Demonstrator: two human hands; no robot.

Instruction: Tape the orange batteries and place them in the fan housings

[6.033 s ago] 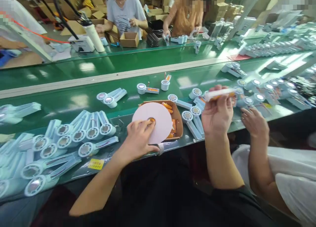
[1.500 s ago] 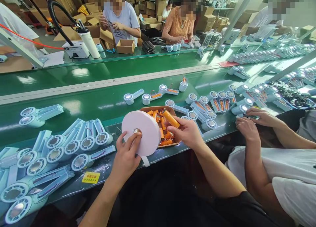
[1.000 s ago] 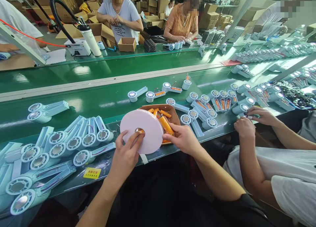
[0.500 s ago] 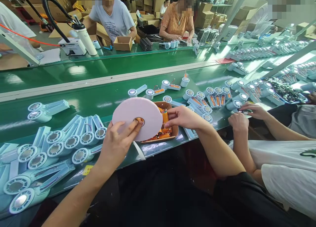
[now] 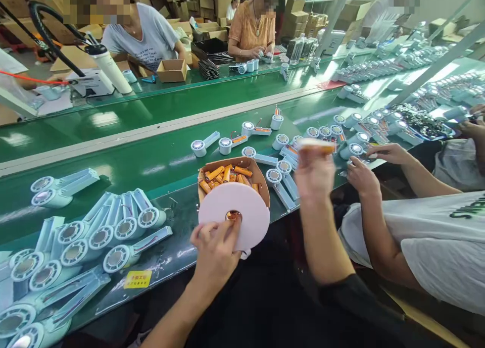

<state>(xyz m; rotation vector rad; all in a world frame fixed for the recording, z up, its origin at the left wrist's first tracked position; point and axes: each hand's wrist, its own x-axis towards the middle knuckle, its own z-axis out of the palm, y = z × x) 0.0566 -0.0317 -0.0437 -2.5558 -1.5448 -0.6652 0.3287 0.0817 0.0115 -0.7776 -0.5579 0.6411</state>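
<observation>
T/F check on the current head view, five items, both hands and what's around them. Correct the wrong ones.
1. The left hand has fingers at the centre hole of the pale roll. True.
2. The right hand is inside the cardboard box. False: it is raised right of it, holding a blurred orange-and-white piece.
3. The box holds orange cylinders. True.
4. The yellow label is right of the box. False: it is left.
5. The roll hides part of the box. True.

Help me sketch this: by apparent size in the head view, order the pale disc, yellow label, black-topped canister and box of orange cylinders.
Pale disc and cylinder box: similar, box partly hidden, so unranked
Black-topped canister
Yellow label
</observation>
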